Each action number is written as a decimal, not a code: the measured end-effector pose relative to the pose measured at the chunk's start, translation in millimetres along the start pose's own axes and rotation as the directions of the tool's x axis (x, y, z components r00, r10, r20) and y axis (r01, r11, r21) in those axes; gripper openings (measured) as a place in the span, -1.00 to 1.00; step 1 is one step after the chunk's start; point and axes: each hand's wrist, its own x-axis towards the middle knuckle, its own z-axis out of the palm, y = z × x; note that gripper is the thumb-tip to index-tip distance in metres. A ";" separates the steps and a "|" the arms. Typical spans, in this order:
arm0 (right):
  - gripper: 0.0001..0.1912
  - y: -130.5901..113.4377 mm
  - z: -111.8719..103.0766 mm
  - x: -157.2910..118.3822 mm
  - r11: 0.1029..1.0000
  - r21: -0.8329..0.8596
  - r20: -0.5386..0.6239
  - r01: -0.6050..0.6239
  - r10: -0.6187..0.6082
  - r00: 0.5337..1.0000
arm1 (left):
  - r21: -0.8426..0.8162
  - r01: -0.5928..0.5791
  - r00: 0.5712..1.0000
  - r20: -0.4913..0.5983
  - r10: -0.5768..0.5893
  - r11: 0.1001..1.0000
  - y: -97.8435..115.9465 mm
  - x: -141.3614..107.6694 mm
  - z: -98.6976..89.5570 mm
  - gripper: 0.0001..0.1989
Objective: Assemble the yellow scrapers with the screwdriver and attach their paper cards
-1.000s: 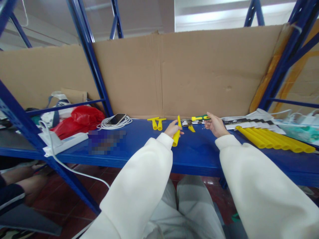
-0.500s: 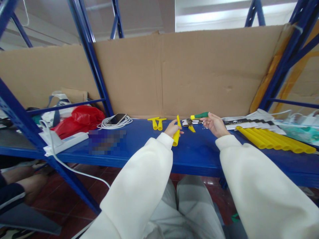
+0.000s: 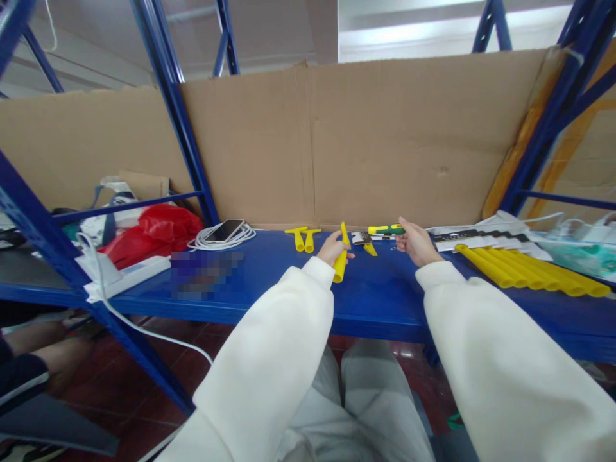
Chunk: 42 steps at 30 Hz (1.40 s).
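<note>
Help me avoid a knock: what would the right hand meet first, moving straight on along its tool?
With its green-and-yellow tool leading, the right hand would probably meet the yellow tube in the left hand, though depth is unclear.

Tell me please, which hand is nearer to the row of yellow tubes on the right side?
Right. The right hand is just left of the yellow tubes, not touching; the left hand is farther left, holding a separate yellow piece.

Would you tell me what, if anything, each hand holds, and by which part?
The left hand holds a yellow tubular piece around its middle; the right hand a yellow-and-green tool by its right end.
</note>
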 end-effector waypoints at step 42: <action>-0.68 -0.9 -3.7 0.8 0.998 0.058 0.153 -0.013 0.004 0.988 | -0.015 0.018 0.998 -0.067 -0.019 1.000 2.1 -1.5 -0.7 -0.28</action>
